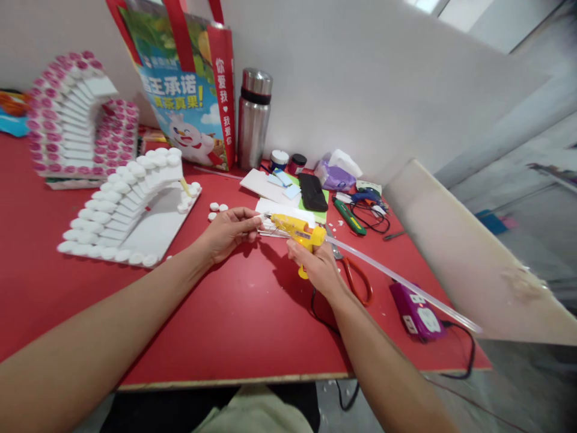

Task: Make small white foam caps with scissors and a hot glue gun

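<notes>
My right hand (318, 261) is wrapped round the handle of a yellow hot glue gun (291, 226), with a long clear glue stick (387, 269) running out of its back. The nozzle points left, at the fingertips of my left hand (237, 231). Between those fingers is a small white disc (259, 220), mostly hidden by them. Several loose white discs (213, 216) lie just behind my left hand. To the left stands a white curved stair model (121, 210), its edges lined with rows of white discs.
Behind stand a pink-and-white model (49, 135), a printed bag (180, 90) and a steel flask (255, 120). A black phone (313, 192), green cutter (349, 216), orange-handled pliers (360, 282) and purple power box (417, 313) sit on the red table (216, 337).
</notes>
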`<state>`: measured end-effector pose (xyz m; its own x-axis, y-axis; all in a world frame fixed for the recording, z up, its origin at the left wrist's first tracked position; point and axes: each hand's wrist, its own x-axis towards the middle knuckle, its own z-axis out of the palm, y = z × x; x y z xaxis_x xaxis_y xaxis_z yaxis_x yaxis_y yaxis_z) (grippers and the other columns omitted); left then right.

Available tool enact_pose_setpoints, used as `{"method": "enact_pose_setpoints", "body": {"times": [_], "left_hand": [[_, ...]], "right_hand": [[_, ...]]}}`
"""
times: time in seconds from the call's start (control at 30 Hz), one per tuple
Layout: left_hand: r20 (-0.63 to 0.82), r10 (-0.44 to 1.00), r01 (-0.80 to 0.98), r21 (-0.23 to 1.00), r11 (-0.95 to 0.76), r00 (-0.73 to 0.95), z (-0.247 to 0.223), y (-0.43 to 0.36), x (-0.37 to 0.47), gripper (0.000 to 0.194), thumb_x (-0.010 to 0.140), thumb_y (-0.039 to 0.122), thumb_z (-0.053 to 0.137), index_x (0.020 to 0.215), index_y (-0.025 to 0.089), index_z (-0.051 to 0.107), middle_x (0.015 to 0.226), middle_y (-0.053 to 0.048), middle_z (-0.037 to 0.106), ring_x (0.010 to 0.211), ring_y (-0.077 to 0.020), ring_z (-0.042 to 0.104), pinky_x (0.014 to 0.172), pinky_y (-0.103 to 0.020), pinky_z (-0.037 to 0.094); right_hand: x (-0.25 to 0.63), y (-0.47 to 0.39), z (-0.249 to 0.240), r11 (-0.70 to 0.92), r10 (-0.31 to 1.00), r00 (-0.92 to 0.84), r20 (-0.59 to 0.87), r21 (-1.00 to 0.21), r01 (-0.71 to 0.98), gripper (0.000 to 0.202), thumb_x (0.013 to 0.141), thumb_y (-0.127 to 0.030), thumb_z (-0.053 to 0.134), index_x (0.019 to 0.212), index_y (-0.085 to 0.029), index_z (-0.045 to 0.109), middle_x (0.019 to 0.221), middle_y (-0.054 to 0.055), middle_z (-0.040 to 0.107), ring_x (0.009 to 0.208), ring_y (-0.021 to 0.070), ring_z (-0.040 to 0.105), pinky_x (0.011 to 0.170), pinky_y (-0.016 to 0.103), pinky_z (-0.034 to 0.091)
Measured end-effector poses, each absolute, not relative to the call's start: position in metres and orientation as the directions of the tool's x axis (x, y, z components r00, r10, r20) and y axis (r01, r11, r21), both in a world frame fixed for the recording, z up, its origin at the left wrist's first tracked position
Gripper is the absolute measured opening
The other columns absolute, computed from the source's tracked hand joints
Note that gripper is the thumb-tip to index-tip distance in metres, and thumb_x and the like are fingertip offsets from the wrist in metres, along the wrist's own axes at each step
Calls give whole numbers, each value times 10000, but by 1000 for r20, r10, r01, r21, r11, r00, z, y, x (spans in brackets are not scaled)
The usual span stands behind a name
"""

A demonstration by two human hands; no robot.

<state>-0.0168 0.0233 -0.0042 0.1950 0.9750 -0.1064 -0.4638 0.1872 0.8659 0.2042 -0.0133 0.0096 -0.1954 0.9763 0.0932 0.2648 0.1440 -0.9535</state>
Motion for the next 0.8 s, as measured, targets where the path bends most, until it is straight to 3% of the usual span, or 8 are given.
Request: {"method": "enact_pose_setpoints", "body": {"times": [0.3, 0.8], "left_hand": [[-94, 967, -444, 875, 195, 238, -7, 24, -19, 324, 662, 301, 930, 792, 94, 718, 750, -64, 727, 522, -68, 593, 517, -178, 488], [-105, 963, -453, 866, 211, 247, -6, 24, -19, 337, 646, 320, 937, 751, 91, 714, 725, -57, 710, 503, -64, 570, 490, -175, 474]], "right_hand": [[203, -12, 13, 173, 973, -195, 127, -954, 244, 380, 865, -584, 659, 836, -208, 711, 648, 29, 611, 701, 204, 601, 592, 299, 474], [208, -9, 10, 174, 979, -152, 136, -944, 279, 417, 881, -582, 636, 711, -201, 645, 586, 1, 537, 595, 153, 510, 552, 270, 427]]}}
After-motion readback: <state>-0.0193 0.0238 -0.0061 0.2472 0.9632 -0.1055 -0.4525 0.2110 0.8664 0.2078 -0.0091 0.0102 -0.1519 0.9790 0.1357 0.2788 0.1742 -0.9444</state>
